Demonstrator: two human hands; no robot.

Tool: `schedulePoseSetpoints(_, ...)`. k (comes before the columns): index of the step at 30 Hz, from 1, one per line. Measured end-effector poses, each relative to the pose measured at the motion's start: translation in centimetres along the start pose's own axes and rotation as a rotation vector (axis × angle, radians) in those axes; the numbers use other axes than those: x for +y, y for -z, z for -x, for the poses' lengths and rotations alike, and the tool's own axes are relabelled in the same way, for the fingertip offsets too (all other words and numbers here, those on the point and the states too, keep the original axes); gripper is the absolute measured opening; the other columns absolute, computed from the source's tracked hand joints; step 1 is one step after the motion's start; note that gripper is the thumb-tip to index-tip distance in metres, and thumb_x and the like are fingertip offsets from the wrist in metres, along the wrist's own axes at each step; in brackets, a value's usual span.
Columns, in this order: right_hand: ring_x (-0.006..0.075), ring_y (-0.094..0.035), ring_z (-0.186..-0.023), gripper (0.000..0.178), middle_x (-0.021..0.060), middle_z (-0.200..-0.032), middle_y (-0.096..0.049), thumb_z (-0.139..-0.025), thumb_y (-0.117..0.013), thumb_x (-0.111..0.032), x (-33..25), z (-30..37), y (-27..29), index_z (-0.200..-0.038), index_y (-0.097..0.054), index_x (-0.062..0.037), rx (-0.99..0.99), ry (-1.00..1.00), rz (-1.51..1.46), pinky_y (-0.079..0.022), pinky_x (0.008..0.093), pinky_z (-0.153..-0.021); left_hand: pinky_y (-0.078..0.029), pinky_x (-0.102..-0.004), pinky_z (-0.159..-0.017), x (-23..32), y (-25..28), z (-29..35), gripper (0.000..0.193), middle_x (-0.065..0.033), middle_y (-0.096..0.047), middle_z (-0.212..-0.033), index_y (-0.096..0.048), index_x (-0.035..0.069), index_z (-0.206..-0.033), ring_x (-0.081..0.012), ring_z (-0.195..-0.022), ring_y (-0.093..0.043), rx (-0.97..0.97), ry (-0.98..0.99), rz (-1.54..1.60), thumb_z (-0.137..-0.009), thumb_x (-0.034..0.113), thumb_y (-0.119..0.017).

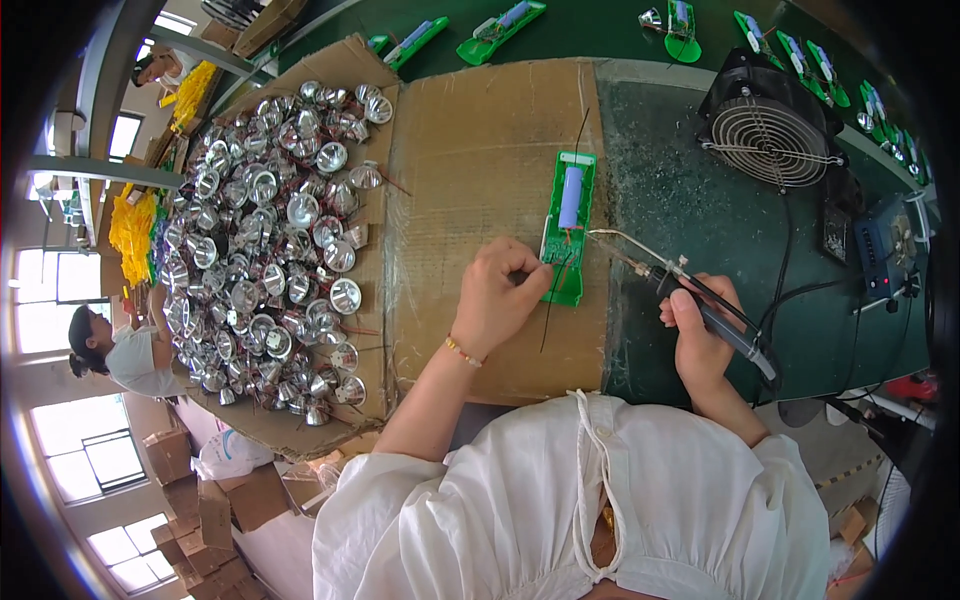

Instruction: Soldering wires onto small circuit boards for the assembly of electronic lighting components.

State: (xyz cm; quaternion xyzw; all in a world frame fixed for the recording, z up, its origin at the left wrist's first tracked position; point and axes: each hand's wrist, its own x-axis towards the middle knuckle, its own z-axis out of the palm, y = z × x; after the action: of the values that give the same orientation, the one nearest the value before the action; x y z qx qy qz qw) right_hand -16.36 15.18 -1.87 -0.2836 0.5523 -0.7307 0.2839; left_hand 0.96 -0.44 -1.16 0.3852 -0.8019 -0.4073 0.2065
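On my left, a heap of silver reflector cups (265, 250), with thin leads poking out, covers a piece of cardboard. Beside it a flat brown cardboard sheet (450, 150) lies in front of me. My left hand (503, 297) rests there, thumb and fingertips drawn close together against the left edge of a green plastic housing (572, 290); I can't tell whether they pinch its thin black wire. The housing lies lengthwise away from me near the sheet's right edge, a lilac battery cell (571, 198) set in it. My right hand (700, 345) is closed around a soldering iron (738, 338), its tip pointing at the housing across the dark green worktop (660, 190). Farther right stand a black fan (768, 142) and a blue control box (885, 262).
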Motion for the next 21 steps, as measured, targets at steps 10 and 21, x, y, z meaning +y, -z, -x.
schedulePoseSetpoints(10, 0.0092, -0.055, -0.059, 0.016, 0.0080, -0.071, -0.059, -0.082, -0.063, -0.009, 0.5, -1.7, 3.1, -0.090, -0.054, 0.0017, 0.209, -0.043, 0.123, -0.045, 0.0203, -0.054, -0.050, -0.0272, -0.055, 1.6, 0.4, -5.1, 0.014, -0.0074, -0.064, -0.059, -0.066, -0.002, -0.072, -0.0131, -0.054, -0.062, -0.249, 0.121, -0.055, -0.074, 0.011, -0.060)
schedulePoseSetpoints(21, 0.0093, -0.055, -0.057, 0.012, 0.0069, -0.069, -0.059, -0.080, -0.062, -0.003, 1.6, -2.4, 2.5, -0.086, -0.053, 0.0000, 0.144, -0.091, 0.204, -0.044, 0.0206, -0.052, -0.046, -0.0377, -0.082, -1.8, 4.9, -30.3, 0.057, -0.0147, -0.056, -0.107, -0.055, 0.010, -0.109, -0.0302, -0.098, -0.056, 0.265, -0.075, -0.717, -0.062, 0.038, -0.071)
